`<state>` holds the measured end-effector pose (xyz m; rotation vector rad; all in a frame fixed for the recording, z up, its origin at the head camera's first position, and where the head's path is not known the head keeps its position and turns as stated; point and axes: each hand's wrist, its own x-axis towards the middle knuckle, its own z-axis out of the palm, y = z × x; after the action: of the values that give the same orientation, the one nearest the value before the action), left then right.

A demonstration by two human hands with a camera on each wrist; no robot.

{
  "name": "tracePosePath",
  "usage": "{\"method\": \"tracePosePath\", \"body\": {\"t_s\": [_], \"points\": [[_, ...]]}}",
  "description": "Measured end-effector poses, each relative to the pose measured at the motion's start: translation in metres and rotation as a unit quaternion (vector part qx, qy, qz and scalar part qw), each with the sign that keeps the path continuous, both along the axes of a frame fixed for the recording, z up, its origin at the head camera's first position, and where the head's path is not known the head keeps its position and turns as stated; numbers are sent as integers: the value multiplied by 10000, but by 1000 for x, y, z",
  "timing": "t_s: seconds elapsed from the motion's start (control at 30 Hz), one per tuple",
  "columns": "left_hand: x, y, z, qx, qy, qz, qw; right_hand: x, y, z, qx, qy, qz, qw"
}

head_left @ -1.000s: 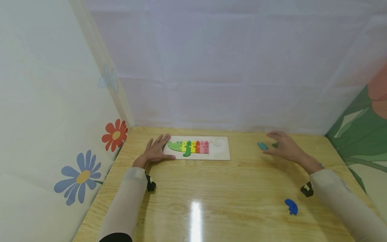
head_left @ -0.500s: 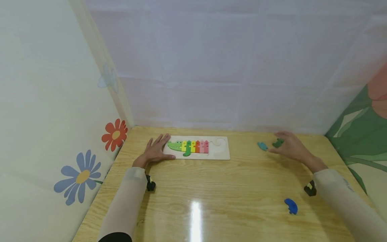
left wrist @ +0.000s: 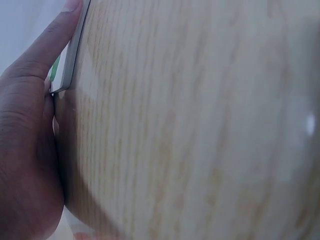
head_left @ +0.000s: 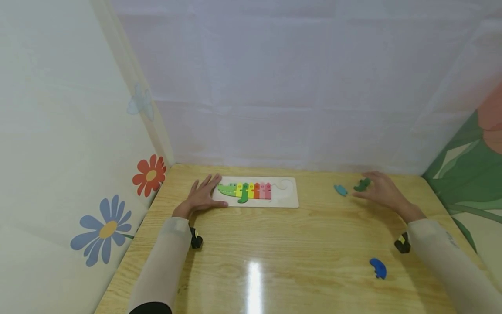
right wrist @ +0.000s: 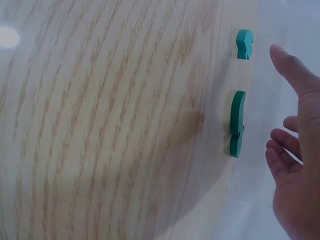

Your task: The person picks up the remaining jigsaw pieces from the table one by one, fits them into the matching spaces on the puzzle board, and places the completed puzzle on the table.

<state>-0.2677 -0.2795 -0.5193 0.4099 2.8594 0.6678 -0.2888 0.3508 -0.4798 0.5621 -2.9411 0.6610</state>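
Note:
My left hand [head_left: 201,195] rests spread at the left end of a pale wooden puzzle board [head_left: 289,199], with the thumb along its near edge. Colourful crocodile pieces [head_left: 251,190] sit in the board: a green head, then yellow, green, orange and pink segments. At the back right my right hand [head_left: 383,192] hovers with parted, bent fingers around a dark green puzzle piece [head_left: 361,185]. The right wrist view shows that hand [right wrist: 305,135] apart from the green piece [right wrist: 237,122], which lies on the table. Left of it lies a teal puzzle piece [head_left: 340,189].
A blue curved puzzle piece [head_left: 378,267] lies nearer the front right of the wooden table [head_left: 306,253]. A pale cloth backdrop [head_left: 266,109] rises behind the table's far edge, and flower-printed panels stand at both sides.
My right hand has moved slightly right and back, uncovering more of the green piece. My left hand and the board stay in place.

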Motion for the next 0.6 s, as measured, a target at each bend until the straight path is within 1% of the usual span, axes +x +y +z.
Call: {"method": "tracePosePath", "body": {"t_s": [0.17, 0.37, 0.6], "points": [[-1, -1, -1, -24, -23, 16, 10000, -2, 3, -3, -71, -122, -71, 9999], [-2, -2, -3, -2, -22, 10, 10000, -7, 8, -8, -26, -217, -168, 9996], [-1, -1, -2, 20, -15, 21, 10000, -13, 13, -13, -42, -293, -246, 9993]]}}
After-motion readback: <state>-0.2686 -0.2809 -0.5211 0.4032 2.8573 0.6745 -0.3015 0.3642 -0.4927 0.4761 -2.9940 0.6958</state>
